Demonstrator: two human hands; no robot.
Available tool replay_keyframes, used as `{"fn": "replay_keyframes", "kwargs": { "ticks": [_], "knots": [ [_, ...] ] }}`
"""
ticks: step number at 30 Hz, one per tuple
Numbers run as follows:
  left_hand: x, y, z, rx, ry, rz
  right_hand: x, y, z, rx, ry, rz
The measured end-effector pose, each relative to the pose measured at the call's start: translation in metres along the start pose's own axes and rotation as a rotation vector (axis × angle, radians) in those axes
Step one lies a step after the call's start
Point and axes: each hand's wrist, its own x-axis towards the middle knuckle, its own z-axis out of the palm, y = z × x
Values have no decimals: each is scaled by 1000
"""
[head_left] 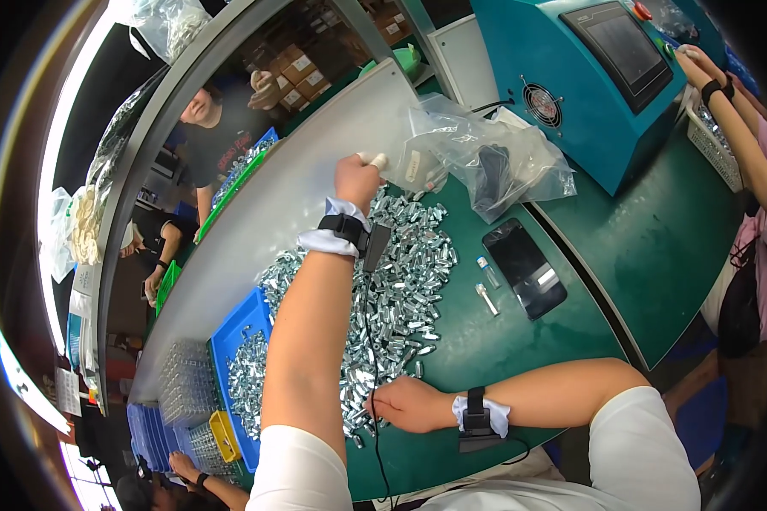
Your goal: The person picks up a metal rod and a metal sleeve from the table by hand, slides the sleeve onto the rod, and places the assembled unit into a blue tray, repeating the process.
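Observation:
A broad heap of small shiny metal fittings (409,272) lies on the green table. My left hand (358,180) reaches across to the heap's far edge, its fingers bent together and white covers on the fingertips. Whatever those fingers hold is hidden. At the heap's near edge rests my right hand (407,404), fingers curled inward among the fittings; what they grip cannot be made out. Both wrists carry white cloth bands and strapped black devices, and a thin black cable hangs across the heap. Left of my left forearm, a blue tray (252,308) contains more fittings.
A clear plastic bag (541,166) lies beyond the heap, before a teal machine (520,51) with a screen. Right of the heap are a black phone (524,268) and two small items. Clear stacked trays (186,383) and a yellow bin (224,436) stand left. Other people work nearby.

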Motion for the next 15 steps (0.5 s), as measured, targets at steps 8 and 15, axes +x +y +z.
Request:
{"fn": "replay_keyframes", "kwargs": {
  "ticks": [8,15],
  "knots": [
    [-10,34,-67,-141,237,257,2,-2,4,-8,-10,-39],
    [-8,56,-168,-379,494,269,1,-8,2,116,16,-11]
  ]
}}
